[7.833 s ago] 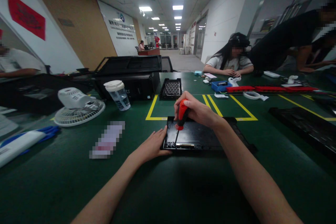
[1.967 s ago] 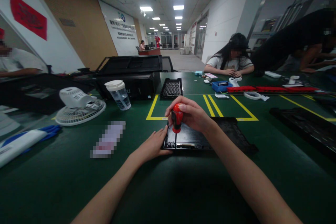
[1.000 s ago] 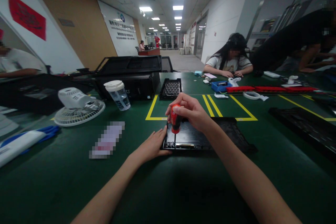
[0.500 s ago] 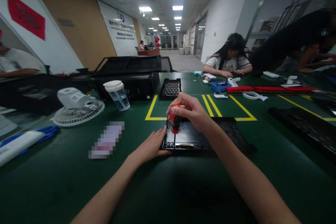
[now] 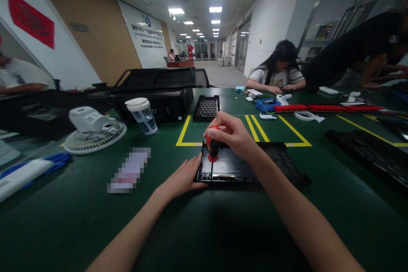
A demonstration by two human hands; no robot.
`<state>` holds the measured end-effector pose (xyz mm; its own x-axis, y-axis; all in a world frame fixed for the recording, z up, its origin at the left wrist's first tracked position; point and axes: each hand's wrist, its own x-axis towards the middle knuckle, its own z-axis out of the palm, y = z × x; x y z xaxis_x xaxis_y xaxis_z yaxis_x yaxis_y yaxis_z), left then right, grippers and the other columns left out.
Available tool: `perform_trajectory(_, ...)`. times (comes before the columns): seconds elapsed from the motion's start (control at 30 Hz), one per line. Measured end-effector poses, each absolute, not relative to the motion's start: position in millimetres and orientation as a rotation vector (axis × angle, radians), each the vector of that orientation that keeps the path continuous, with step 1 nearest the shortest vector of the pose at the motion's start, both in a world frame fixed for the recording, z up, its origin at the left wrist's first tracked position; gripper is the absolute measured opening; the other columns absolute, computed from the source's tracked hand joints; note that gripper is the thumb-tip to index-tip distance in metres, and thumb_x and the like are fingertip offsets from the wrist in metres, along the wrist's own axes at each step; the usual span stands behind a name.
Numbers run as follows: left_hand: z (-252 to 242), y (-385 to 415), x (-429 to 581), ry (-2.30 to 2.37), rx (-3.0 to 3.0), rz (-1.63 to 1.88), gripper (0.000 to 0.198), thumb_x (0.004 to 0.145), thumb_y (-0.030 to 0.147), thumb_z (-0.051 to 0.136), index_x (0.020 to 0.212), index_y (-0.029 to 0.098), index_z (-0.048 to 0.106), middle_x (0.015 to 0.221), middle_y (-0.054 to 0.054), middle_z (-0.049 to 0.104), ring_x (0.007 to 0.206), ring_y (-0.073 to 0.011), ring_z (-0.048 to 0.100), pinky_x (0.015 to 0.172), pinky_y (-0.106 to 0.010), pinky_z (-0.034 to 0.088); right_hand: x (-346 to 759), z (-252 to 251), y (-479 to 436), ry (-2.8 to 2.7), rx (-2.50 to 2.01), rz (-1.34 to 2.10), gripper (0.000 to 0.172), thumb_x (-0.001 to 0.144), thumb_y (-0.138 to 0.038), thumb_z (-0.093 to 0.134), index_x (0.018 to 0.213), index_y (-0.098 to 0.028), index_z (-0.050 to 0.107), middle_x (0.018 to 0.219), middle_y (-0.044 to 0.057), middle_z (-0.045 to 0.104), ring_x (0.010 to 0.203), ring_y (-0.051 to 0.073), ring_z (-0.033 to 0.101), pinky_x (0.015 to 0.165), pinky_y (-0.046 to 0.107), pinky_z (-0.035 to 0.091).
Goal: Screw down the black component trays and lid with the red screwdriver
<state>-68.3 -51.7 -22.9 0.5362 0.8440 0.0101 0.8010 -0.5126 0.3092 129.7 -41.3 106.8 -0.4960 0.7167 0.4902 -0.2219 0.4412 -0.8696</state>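
A black plastic panel (image 5: 274,159) with raised edges lies flat on the green table in front of me. My left hand (image 5: 188,174) holds its near left corner, fingers along the left side and thumb by the front edge. My right hand (image 5: 231,134) is wrapped round the handle of a red and black screwdriver (image 5: 213,153). The screwdriver stands almost upright, its thin shaft reaching down to the panel's near left part. Whatever lies under its tip is too small to make out. A shiny metal strip (image 5: 223,177) runs along the panel's front edge.
Beyond the panel stands a black tray (image 5: 206,108) of small round pieces. To the left are a lidded cup (image 5: 143,115), a white fan (image 5: 95,131) and blue gloves (image 5: 60,161). Another black panel (image 5: 366,153) lies right. A co-worker (image 5: 277,72) sits across the table.
Almost nothing differs. My right hand and the screwdriver handle have turned or shifted very slightly; the panel and my left hand stay in place.
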Motion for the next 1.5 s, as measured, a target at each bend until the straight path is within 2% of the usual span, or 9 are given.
perform_trajectory(0.23,-24,-52,-69,1.385,2.510,0.247,0.088,0.071,0.057,0.055,0.139,0.019,0.014,0.144,-0.016,0.023,0.129,-0.0332,0.028,0.102,-0.050,0.024,130,108,-42,-1.768,-0.508,1.075,0.020,0.075,-0.027,0.061,0.069,-0.016,0.045,0.068,-0.002,0.054,0.060,0.007,0.053,0.057,0.020,0.044)
perform_trajectory(0.43,-25,-51,-69,1.376,2.527,0.249,0.089,0.071,0.059,0.053,0.139,0.018,0.015,0.145,-0.016,0.021,0.129,-0.0333,0.026,0.102,-0.051,0.023,130,112,-45,-1.816,-0.556,0.867,0.025,0.075,-0.029,0.061,0.063,-0.015,0.043,0.063,-0.004,0.047,0.055,0.005,0.042,0.055,0.019,0.039)
perform_trajectory(0.67,-25,-51,-68,1.371,2.531,0.250,0.086,0.072,0.060,0.052,0.138,0.017,0.018,0.144,-0.016,0.023,0.129,-0.0321,0.028,0.103,-0.049,0.023,128,112,-49,-1.844,-0.556,0.826,0.026,0.077,-0.030,0.059,0.063,-0.016,0.041,0.063,-0.004,0.044,0.058,0.007,0.044,0.057,0.022,0.039)
perform_trajectory(1.2,-29,-50,-68,1.393,2.537,0.250,0.085,0.071,0.059,0.054,0.137,0.017,0.020,0.142,-0.017,0.029,0.128,-0.0332,0.030,0.101,-0.050,0.027,122,109,-53,-1.852,-0.730,0.540,0.032,0.078,-0.035,0.057,0.063,-0.018,0.035,0.060,-0.005,0.033,0.054,0.006,0.035,0.048,0.019,0.028)
perform_trajectory(1.5,-27,-51,-69,1.369,2.551,0.256,0.092,0.072,0.059,0.054,0.140,0.017,0.010,0.144,-0.018,0.022,0.128,-0.0329,0.029,0.102,-0.050,0.025,118,104,-53,-1.761,-0.849,0.247,0.033,0.080,-0.034,0.054,0.062,-0.019,0.031,0.057,-0.006,0.032,0.051,0.006,0.031,0.046,0.019,0.026)
